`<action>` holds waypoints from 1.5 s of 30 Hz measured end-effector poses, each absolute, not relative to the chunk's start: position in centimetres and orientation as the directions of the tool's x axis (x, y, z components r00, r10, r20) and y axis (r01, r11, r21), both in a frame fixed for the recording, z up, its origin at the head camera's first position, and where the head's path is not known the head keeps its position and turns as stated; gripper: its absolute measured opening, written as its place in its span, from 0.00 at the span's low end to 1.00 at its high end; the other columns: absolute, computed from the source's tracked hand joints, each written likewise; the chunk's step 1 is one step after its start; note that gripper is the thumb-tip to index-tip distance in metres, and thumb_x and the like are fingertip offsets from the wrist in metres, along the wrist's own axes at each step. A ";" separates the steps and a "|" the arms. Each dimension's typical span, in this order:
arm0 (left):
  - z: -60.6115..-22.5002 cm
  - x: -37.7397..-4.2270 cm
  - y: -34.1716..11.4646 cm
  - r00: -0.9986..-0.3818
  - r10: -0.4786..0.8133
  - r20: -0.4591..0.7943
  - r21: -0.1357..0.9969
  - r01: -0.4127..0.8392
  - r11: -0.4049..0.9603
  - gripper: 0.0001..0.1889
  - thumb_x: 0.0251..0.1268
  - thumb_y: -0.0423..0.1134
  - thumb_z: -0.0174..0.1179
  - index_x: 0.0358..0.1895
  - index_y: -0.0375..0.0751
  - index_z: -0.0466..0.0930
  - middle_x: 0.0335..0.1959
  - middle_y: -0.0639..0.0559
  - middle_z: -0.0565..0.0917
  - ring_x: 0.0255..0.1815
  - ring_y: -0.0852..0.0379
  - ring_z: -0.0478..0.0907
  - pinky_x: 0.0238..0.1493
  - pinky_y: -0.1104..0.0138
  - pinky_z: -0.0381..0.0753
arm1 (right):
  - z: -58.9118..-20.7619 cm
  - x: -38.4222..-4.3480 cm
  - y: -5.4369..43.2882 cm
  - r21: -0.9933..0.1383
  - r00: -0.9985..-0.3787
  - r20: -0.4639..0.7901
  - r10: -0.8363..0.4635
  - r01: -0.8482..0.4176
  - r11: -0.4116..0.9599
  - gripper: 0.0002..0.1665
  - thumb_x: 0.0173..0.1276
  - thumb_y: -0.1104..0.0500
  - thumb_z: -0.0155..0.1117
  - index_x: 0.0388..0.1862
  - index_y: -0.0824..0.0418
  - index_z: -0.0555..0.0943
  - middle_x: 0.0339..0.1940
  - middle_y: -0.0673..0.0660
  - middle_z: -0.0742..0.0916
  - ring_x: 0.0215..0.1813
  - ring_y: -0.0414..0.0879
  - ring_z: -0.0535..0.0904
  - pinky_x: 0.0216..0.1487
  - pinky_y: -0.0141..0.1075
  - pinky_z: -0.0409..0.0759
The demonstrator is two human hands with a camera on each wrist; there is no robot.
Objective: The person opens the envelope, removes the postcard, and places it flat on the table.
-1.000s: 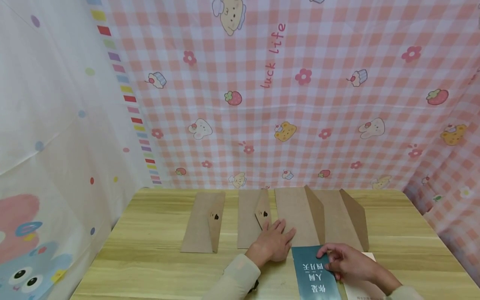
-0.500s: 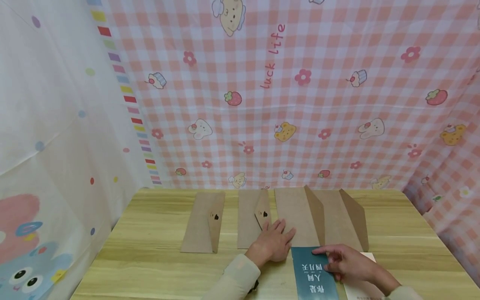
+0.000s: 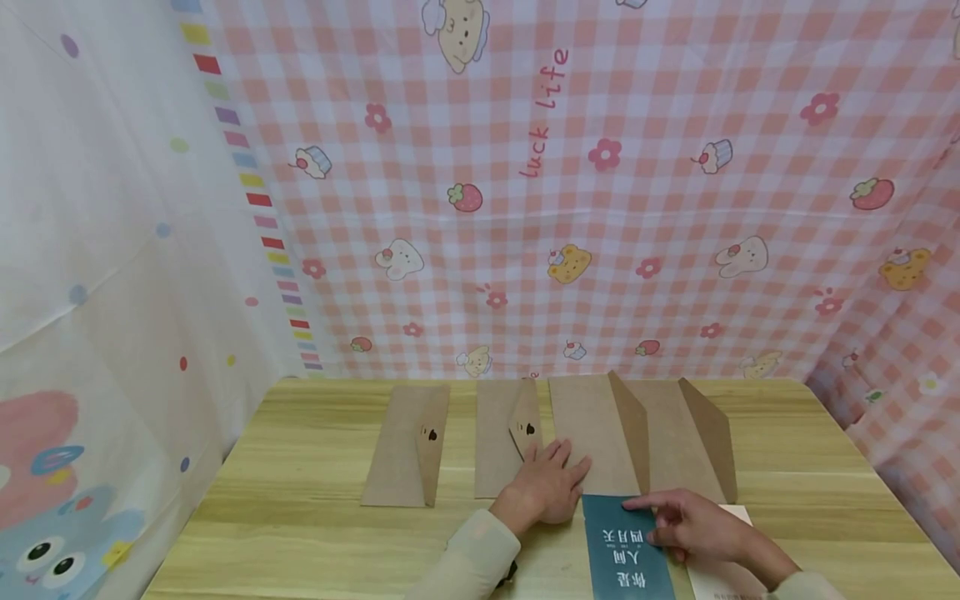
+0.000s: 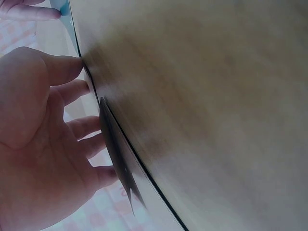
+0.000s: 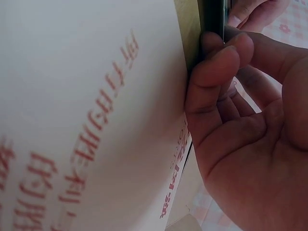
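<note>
My left hand [image 3: 546,483] lies palm down with fingers spread. Its fingertips touch the third brown paper envelope [image 3: 592,433], and the flap of the second envelope [image 3: 495,437] is beside them. A teal card [image 3: 626,550] with white lettering lies below the third envelope, its top edge right at the envelope's lower edge. My right hand [image 3: 705,525] holds the card's right side, index finger stretched over the upper part and thumb at the edge. In the right wrist view, the other fingers [image 5: 207,91] are curled near the teal card [image 5: 212,24].
A fourth brown envelope [image 3: 675,442] lies at right, its flap opened out. The leftmost envelope [image 3: 397,446] has its flap folded down. A cream card [image 3: 723,575] with red lettering lies under my right forearm. A checked cloth [image 3: 510,233] hangs behind the wooden table [image 3: 300,517].
My right index finger has straightened over the teal card. The card has shifted slightly left at its near end and down, lying straighter. My left hand has stayed put.
</note>
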State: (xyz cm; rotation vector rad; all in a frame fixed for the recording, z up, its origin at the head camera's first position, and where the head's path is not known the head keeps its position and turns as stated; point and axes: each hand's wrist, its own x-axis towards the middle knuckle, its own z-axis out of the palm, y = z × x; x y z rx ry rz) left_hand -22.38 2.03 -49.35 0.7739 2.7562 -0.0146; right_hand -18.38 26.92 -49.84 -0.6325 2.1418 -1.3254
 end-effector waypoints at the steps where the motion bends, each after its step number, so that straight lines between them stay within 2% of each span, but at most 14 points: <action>1: -49.3 -22.4 2.0 -0.818 0.509 -0.269 0.066 0.511 0.857 0.27 0.79 0.54 0.41 0.78 0.67 0.55 0.80 0.56 0.54 0.81 0.58 0.48 0.78 0.53 0.51 | -49.9 -18.4 26.9 -0.906 -0.745 -0.197 -0.637 -0.110 0.409 0.25 0.68 0.67 0.62 0.64 0.73 0.75 0.19 0.46 0.77 0.18 0.35 0.72 0.20 0.27 0.72; 9: -49.4 -22.4 2.0 -0.816 0.509 -0.274 0.070 0.511 0.857 0.27 0.79 0.54 0.41 0.78 0.67 0.55 0.80 0.57 0.54 0.81 0.58 0.48 0.78 0.53 0.51 | -50.0 -18.4 26.9 -0.887 -0.755 -0.201 -0.624 -0.130 0.443 0.25 0.67 0.67 0.62 0.64 0.70 0.77 0.19 0.46 0.76 0.17 0.34 0.70 0.18 0.26 0.70; 25: -49.1 -22.3 2.0 -0.818 0.512 -0.262 0.061 0.516 0.855 0.27 0.79 0.54 0.42 0.77 0.66 0.56 0.80 0.56 0.54 0.81 0.58 0.49 0.78 0.53 0.52 | -50.1 -18.4 27.0 -0.897 -0.758 -0.172 -0.630 -0.145 0.419 0.26 0.66 0.68 0.62 0.63 0.72 0.76 0.20 0.44 0.75 0.17 0.32 0.67 0.17 0.24 0.65; 45: -49.3 -22.4 2.0 -0.815 0.515 -0.265 0.047 0.522 0.851 0.27 0.79 0.55 0.41 0.78 0.67 0.55 0.80 0.57 0.54 0.81 0.58 0.48 0.78 0.53 0.52 | -50.1 -18.5 26.9 -0.890 -0.762 -0.160 -0.627 -0.163 0.426 0.26 0.65 0.67 0.65 0.62 0.72 0.77 0.19 0.43 0.70 0.20 0.32 0.64 0.21 0.24 0.61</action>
